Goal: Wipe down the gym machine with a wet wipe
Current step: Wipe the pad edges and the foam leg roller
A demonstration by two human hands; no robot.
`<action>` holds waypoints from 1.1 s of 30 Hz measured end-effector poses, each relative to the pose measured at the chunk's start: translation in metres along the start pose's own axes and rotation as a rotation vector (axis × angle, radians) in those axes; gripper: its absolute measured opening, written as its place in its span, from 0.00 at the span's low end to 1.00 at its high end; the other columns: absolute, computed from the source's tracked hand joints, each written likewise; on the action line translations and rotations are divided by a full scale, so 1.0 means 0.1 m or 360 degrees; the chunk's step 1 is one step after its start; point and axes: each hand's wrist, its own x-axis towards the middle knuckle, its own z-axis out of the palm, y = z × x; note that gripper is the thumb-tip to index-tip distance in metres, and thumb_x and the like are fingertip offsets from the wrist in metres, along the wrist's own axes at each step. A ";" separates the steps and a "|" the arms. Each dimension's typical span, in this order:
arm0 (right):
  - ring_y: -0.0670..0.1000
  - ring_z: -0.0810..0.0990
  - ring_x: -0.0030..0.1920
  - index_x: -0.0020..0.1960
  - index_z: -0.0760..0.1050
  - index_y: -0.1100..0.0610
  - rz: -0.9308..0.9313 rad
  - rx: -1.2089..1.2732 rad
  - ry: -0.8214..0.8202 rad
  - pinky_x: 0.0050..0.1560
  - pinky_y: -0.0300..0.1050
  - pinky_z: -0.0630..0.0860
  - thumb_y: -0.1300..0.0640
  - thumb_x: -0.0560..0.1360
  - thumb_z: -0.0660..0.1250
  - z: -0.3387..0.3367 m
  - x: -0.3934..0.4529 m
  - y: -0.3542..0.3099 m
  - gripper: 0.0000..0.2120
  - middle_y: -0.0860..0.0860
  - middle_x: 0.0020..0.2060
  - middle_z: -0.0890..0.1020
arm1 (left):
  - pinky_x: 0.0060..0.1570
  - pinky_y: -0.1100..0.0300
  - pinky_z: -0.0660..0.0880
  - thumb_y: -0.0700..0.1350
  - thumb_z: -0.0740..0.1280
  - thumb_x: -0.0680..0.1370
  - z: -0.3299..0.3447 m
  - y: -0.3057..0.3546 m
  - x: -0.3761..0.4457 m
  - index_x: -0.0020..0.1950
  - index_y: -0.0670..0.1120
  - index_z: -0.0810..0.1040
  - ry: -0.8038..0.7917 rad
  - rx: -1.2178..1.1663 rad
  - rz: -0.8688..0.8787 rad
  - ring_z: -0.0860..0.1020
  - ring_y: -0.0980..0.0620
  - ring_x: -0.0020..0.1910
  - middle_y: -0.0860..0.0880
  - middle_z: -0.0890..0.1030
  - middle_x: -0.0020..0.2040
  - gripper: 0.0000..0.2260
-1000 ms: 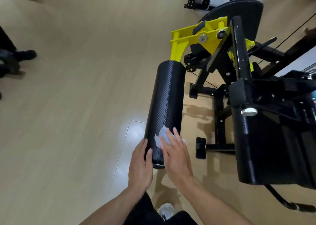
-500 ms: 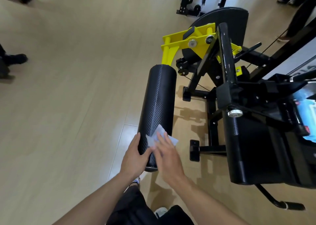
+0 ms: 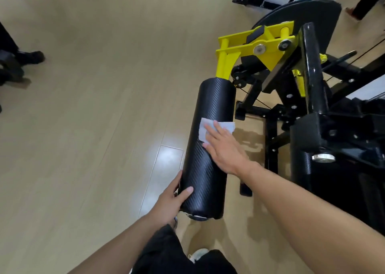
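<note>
Flat right hand [image 3: 224, 148] presses wet wipe [image 3: 210, 130] onto roller pad [image 3: 208, 148] (left hand [image 3: 169, 203] grips its end)

The roller pad [image 3: 208, 148] serves as the landmark: the wet wipe [image 3: 210, 129] lies on its upper surface about midway along, under the fingers of the right hand [image 3: 224, 148]. The left hand [image 3: 169, 203] is at the pad's near end, on its left side. The machine frame [image 3: 312, 107] stands to the pad's right, and the bracket [image 3: 250, 48] joins the pad's far end.
</note>
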 end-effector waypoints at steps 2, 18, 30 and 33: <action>0.51 0.42 0.82 0.77 0.68 0.55 -0.0029 -0.0001 -0.0091 0.81 0.57 0.46 0.43 0.85 0.47 -0.07 0.01 -0.03 0.27 0.48 0.82 0.55 | 0.69 0.50 0.74 0.65 0.73 0.72 -0.02 -0.05 0.01 0.76 0.67 0.62 0.0019 -0.0038 -0.0041 0.74 0.59 0.68 0.61 0.73 0.71 0.35; 0.52 0.41 0.82 0.79 0.64 0.55 -0.0057 -0.0086 -0.0191 0.81 0.51 0.39 0.46 0.86 0.50 -0.45 0.77 0.34 0.25 0.49 0.82 0.54 | 0.75 0.53 0.64 0.65 0.71 0.73 0.13 0.61 0.57 0.80 0.62 0.53 0.0144 0.0168 0.0079 0.68 0.57 0.74 0.60 0.65 0.76 0.41; 0.58 0.52 0.81 0.75 0.70 0.61 -0.0390 -0.0326 -0.0166 0.80 0.53 0.46 0.52 0.86 0.49 -0.66 1.54 0.90 0.24 0.55 0.79 0.65 | 0.72 0.58 0.63 0.68 0.76 0.66 0.36 0.64 0.52 0.79 0.67 0.46 0.0403 0.0342 0.0204 0.64 0.63 0.72 0.71 0.56 0.72 0.52; 0.61 0.59 0.79 0.68 0.75 0.61 -0.0517 -0.0301 -0.0107 0.79 0.56 0.52 0.48 0.82 0.45 -0.55 1.43 0.86 0.28 0.56 0.75 0.71 | 0.74 0.56 0.64 0.74 0.70 0.67 0.45 0.48 0.34 0.81 0.64 0.48 0.0601 0.0422 0.0105 0.63 0.62 0.75 0.67 0.57 0.77 0.50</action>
